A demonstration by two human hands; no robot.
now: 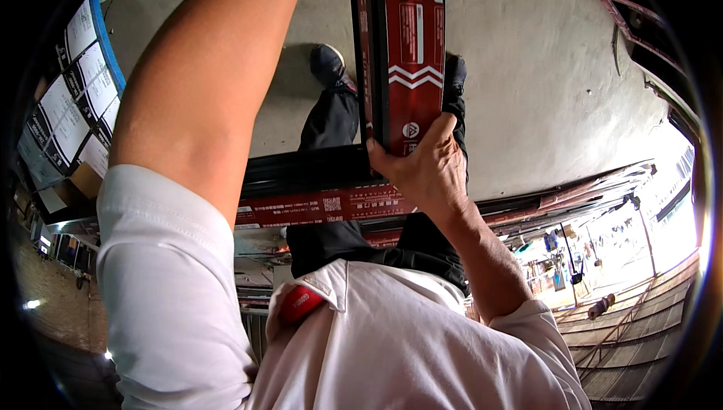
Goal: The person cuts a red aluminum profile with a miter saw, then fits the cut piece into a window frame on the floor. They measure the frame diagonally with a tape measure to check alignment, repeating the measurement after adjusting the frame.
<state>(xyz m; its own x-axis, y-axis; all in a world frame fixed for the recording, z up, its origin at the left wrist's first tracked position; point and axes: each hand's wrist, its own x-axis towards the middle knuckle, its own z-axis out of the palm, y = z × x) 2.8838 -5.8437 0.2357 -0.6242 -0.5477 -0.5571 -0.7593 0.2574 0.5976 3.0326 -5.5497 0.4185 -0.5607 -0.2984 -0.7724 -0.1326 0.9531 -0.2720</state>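
A black window-type frame, its faces covered in red printed film, crosses the middle of the head view. One bar of the frame (414,37) runs away from me toward the top edge. The other black bar (301,173) runs leftward in front of my legs and passes behind my left arm. At the corner where both meet, my right hand (433,169) grips the frame, thumb on the inner side and the other fingers mostly hidden round the outer edge. My left arm (203,71) reaches up past the top edge, so its hand is out of sight.
Boxes with white and black printed faces (83,97) are stacked at the left. Grey concrete floor (550,56) lies under my dark shoes (327,64). More red-filmed bars (557,203) lie close behind the frame, and others (633,15) stand at the upper right.
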